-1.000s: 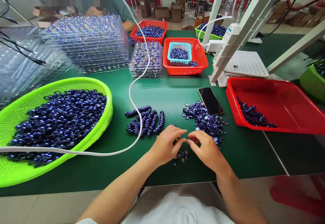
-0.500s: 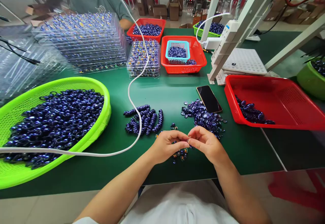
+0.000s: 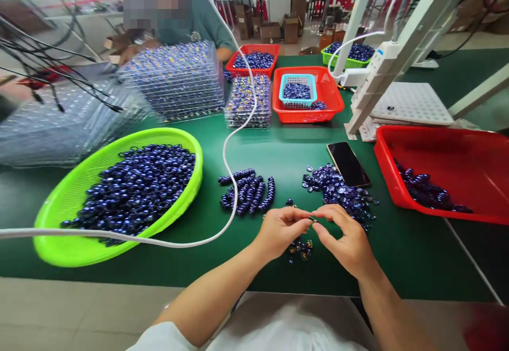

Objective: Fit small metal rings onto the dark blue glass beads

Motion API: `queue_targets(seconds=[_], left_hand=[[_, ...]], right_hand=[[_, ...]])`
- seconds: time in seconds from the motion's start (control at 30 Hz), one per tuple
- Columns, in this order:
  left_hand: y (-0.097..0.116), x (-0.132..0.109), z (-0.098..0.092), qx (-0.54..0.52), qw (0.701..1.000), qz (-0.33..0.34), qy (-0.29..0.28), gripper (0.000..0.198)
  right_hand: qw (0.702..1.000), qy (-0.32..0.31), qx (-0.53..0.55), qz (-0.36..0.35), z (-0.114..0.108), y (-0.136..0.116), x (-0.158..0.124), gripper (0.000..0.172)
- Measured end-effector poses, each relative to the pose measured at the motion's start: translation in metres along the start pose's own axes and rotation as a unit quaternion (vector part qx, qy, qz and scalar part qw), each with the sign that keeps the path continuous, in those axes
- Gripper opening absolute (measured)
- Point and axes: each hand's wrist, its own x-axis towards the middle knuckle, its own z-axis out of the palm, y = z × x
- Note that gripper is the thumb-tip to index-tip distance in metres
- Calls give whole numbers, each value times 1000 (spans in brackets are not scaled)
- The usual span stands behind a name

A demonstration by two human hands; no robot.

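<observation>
My left hand (image 3: 283, 230) and my right hand (image 3: 345, 237) meet fingertip to fingertip over the green table. Between their pinched fingers is a tiny part, too small to make out. Just below them lie several small dark blue pieces with orange bits (image 3: 305, 249). A heap of shiny dark blue caps (image 3: 342, 189) lies beyond my right hand, beside a black phone (image 3: 348, 164). Beyond my left hand are stacked rows of dark blue rings (image 3: 248, 192). The large green basket (image 3: 51, 245) at the left holds a mound of dark blue looped pieces (image 3: 139, 186).
A white cable (image 3: 227, 155) crosses the table and green basket. Red basket (image 3: 489, 165) stands right; another red basket (image 3: 336, 108) holds a blue basket (image 3: 314, 87). Clear trays (image 3: 178, 80) are stacked at the back, near a person (image 3: 202, 19). A white post (image 3: 382, 75) rises at right.
The view has turned left, so the table's contents appear farther right. My hands remain together, and the fingers of my right hand are a little more spread.
</observation>
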Motion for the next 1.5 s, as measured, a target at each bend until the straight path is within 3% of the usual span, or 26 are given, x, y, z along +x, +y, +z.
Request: queue_targets(seconds=[0.27,0.4,0.47,0.57,0.63,0.7,0.83,1.13,1.2,1.3,1.4,1.5], left_hand=[[-8,-4,5,14,999,25,-20,23],[1,-8,-9,128,986,101,-34,31],[11,-8,-27,257,951,170,9,30],[23,-5,-63,449,853,256,78,26],[25,-2,-84,537,799,261,65,24],[21,0,-97,588,767,257,28,24],[11,4,-103,614,742,269,-2,27],[5,7,-98,667,692,272,36,24],[7,4,-97,638,713,280,73,23],[14,-2,-87,517,810,251,113,21],[21,-5,-65,320,935,137,71,16],[28,-1,-38,154,988,32,11,19]], right_hand=[[998,26,-26,-48,2,5,-1,8],[998,24,-43,-41,2,6,-1,7],[998,25,-45,-33,1,5,-2,8],[998,37,-41,-28,0,3,-2,8],[998,41,-37,-26,0,2,-2,8],[998,39,-31,-28,0,2,-3,8],[999,35,-25,-17,1,2,-5,8],[1000,15,-23,-11,3,3,-2,10],[1000,18,-18,-10,3,3,-2,9],[999,17,9,-30,3,-1,-2,9],[995,-22,44,-88,4,-6,-4,13],[987,-54,60,-140,6,-10,-5,19]])
